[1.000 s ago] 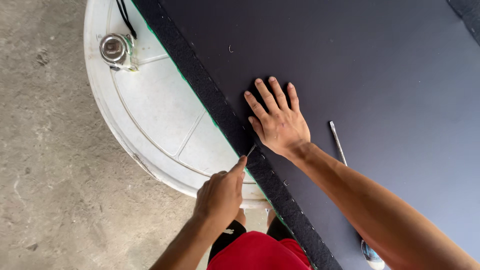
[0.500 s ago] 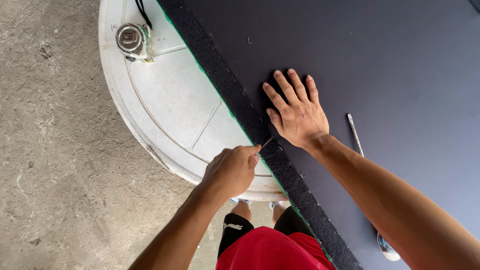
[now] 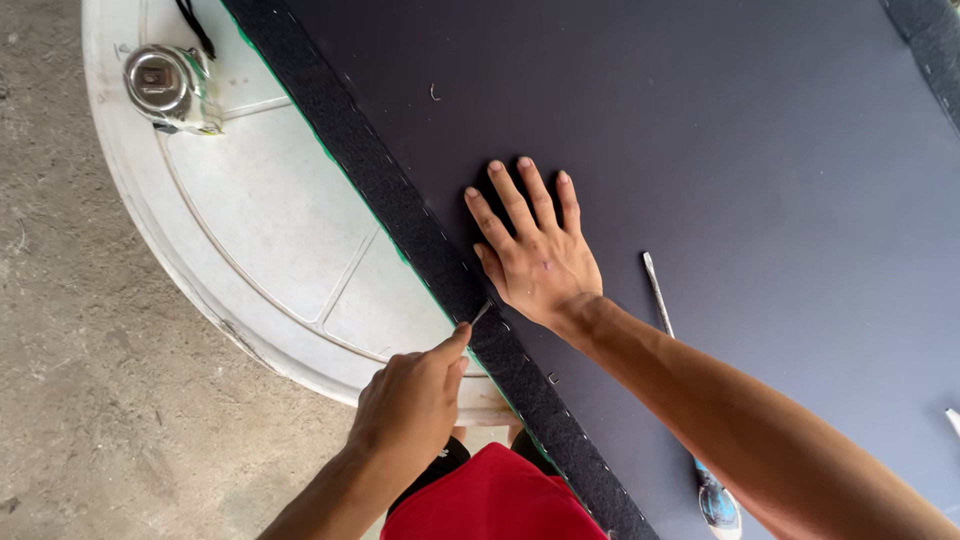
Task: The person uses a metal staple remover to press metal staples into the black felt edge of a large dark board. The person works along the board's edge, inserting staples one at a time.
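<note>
1. Black felt-like strip [image 3: 420,235] runs along the near-left edge of the dark board [image 3: 700,130], w/ a line of small staples beside it. Vs. 0.5 s ago: left hand [image 3: 410,405] has shifted a bit toward the strip; the thin metal tool [image 3: 481,312] tip now sits on the strip's inner edge, just below the right thumb. Right hand hasn't moved off its spot.
2. Tool's long axis is diagonal: tip points up-right toward the board's middle, the rest is hidden in the left hand. Strip's long axis runs from the far-left corner down to the near edge by the red clothing [image 3: 495,500].
3. Left hand: closed tight, thumb and fingers pinching the tool. Right hand [image 3: 535,250]: flat, fingers spread, palm down on the board just inside the strip, gripping nothing.
4. Screwdriver [image 3: 680,390] lies loose on the board, right of the right forearm, shaft pointing to the far edge, blue handle to the near edge.
5. White round tabletop [image 3: 270,220] under the board; tape measure [image 3: 165,85] rests near its far-left rim. No containers seen.
</note>
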